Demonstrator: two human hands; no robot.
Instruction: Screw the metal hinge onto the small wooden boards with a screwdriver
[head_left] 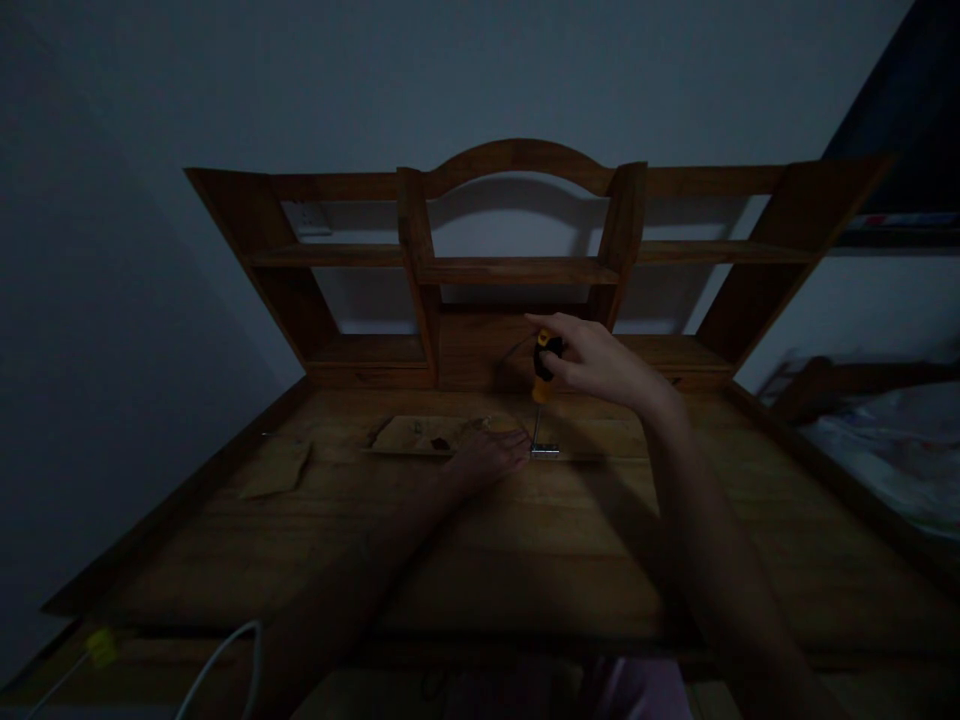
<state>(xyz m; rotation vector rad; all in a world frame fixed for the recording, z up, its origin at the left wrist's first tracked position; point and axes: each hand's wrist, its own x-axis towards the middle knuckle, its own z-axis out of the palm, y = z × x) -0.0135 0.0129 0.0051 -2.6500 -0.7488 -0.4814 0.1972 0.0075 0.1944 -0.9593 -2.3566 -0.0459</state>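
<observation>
My right hand [589, 358] grips a screwdriver [542, 368] by its yellow and black handle, with the index finger stretched out over the top. The screwdriver stands nearly upright, its shaft running down to the left end of a small metal piece [545, 451] that looks like a hinge. That piece lies at the front edge of a long, thin, light brown board [607, 438] on the wooden desk [480, 540]. Lying flat on the board just left of the screwdriver tip is my left hand [491, 452], its fingers stretched toward the metal piece.
Behind the board rises a wooden shelf unit [517, 271] against the wall. A brown scrap [277, 470] lies at the desk's left, near a thin rod [279, 434]. A white cable [217, 655] loops at the front left, near a yellow item [102, 647]. The room is dim.
</observation>
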